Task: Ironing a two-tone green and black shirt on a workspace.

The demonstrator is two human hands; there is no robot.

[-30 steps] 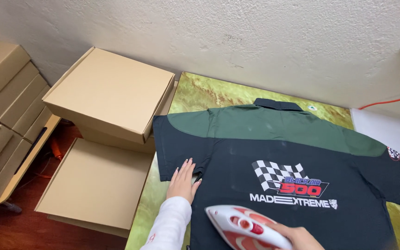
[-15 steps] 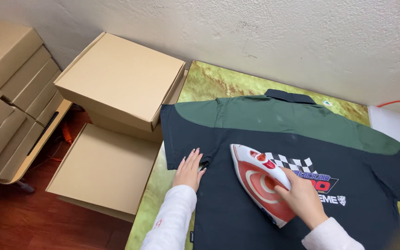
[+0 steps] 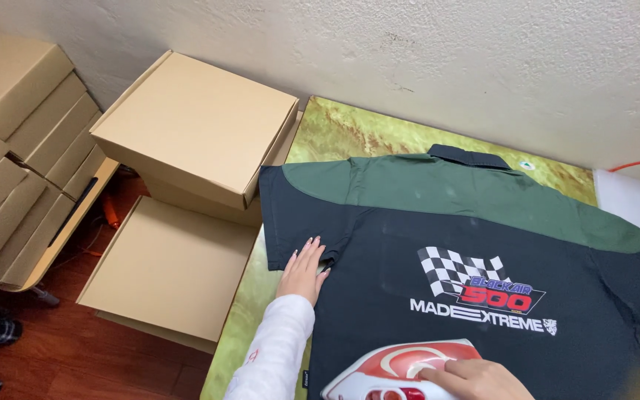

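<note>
Fingers (image 3: 307, 255) of your left hand (image 3: 301, 272) lie flat and spread, gripping nothing, pinning the shirt (image 3: 475, 296) at its sleeve seam | right hand (image 3: 475, 379) clasps the red-and-white iron (image 3: 398, 370) at the shirt's lower back | keep cloth taut, glide evenly, skirt the printed flag (image 3: 459, 270) | shirt lies spread on the green desk (image 3: 335, 133) | cardboard boxes (image 3: 194, 130) beside.

The middle and upper back of the black and green short-sleeved shirt (image 3: 453, 222) lay open, nothing standing on it. Along its lower edge the red and white steam iron (image 3: 398, 370) blocked the way, and the left hand (image 3: 303, 270) pressed flat by the near sleeve. Stacked brown cardboard boxes (image 3: 194, 130) crowded the mottled green table (image 3: 335, 133) on that side; the rough cream wall (image 3: 409, 52) closed the far edge.
</note>
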